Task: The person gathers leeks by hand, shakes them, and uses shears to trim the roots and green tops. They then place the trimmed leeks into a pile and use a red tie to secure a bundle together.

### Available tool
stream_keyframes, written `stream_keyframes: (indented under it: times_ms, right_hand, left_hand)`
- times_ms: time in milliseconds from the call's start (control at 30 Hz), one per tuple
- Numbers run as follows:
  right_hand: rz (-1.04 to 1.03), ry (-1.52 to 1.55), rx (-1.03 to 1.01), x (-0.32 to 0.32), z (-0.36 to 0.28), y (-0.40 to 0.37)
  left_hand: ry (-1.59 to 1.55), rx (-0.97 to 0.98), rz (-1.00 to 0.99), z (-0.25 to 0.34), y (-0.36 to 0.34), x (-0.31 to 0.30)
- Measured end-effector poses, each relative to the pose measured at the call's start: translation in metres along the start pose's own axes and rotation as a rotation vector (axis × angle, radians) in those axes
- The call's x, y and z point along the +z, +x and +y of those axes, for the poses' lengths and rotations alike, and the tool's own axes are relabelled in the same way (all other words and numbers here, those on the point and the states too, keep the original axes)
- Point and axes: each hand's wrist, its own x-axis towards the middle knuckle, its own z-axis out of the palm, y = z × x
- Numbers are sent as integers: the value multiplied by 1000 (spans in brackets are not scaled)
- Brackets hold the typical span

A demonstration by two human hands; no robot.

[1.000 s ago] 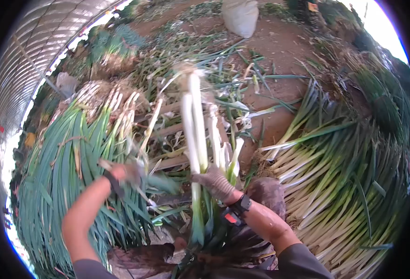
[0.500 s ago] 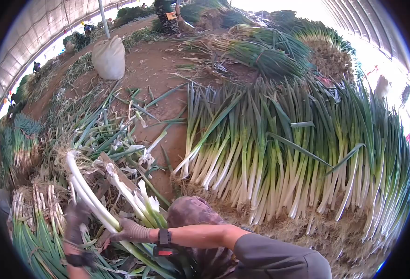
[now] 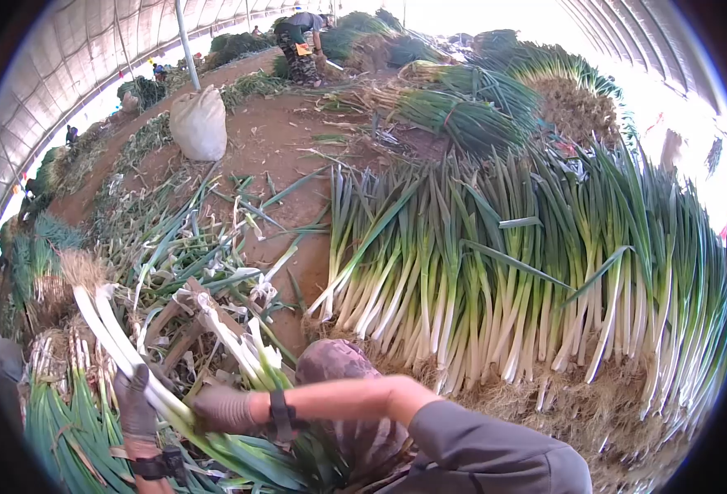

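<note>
Two long green onions (image 3: 123,342), white-stemmed with a clump of roots at the upper end, slant across the lower left. My left hand (image 3: 137,407), gloved in grey, wraps round their white stems with the thumb up. My right hand (image 3: 223,409), also gloved, is closed on the same green onions lower down, where white turns to green; its fingers are partly hidden and slightly blurred. Their green leaves run down beside my knee (image 3: 330,358). Just above my right hand lie other peeled white stalks (image 3: 244,350) beside a wooden piece (image 3: 165,317).
A broad row of green onions (image 3: 503,272) lies at the right, roots toward me. Untrimmed ones (image 3: 67,412) lie at the lower left. Stripped leaves (image 3: 190,222) litter the soil. A white sack (image 3: 198,123) stands by a pole (image 3: 186,41). A person (image 3: 299,49) bends among bundles (image 3: 462,107) farther back.
The green onions' root end has moved left and slightly up. My left hand shows sharper on the stems now, and my right hand has shifted slightly along them. The view has tilted slightly.
</note>
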Motion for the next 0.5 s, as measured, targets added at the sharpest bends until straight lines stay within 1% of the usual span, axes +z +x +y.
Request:
stream_keyframes:
  times_ms: [33,67,100,133,200,233,267,300,333,367,400,433,467,500]
  right_hand:
    - [109,-189,-15,-7,4,9]
    - [320,-429,-92,-25,-4,16]
    - [566,-543,-172,-58,-29,11]
    - [798,-694,-385,-98,-54,5]
    - [988,-961,-816,-145,-86,21]
    - [949,-1021,-958,-164,-100,23]
    - [905,-1063,-1100,-178,-114,26]
    - [783,-1180,-1156,-192,-123,28]
    - [658,-1270,-1215,-203,-130,29]
    - [527,-1423,-1177,-213,-134,33]
    - [390,-1564,-1131,-222,-138,32]
    - [397,-1587,-1110,-231,-141,30]
    - [404,-1611,-1089,-242,-145,28]
    - [427,-1621,-1033,-256,-152,21]
  left_hand:
    - [56,5,-23,8,4,-13]
    - [111,90,91,24,2,-11]
    - [131,68,24,42,6,-24]
    - [150,49,-48,61,10,-37]
    - [151,66,-54,94,3,-22]
    - [157,71,-52,105,-2,-10]
    - [104,102,4,108,-10,5]
    - [151,-69,-158,120,-11,6]
    - [276,46,-154,125,-16,22]
    - [206,61,-28,132,-27,51]
    - [222,-13,-175,141,-23,48]
    - [249,37,-207,133,-14,43]
    - [204,20,-311,140,-7,49]
    - [224,112,-302,144,0,58]
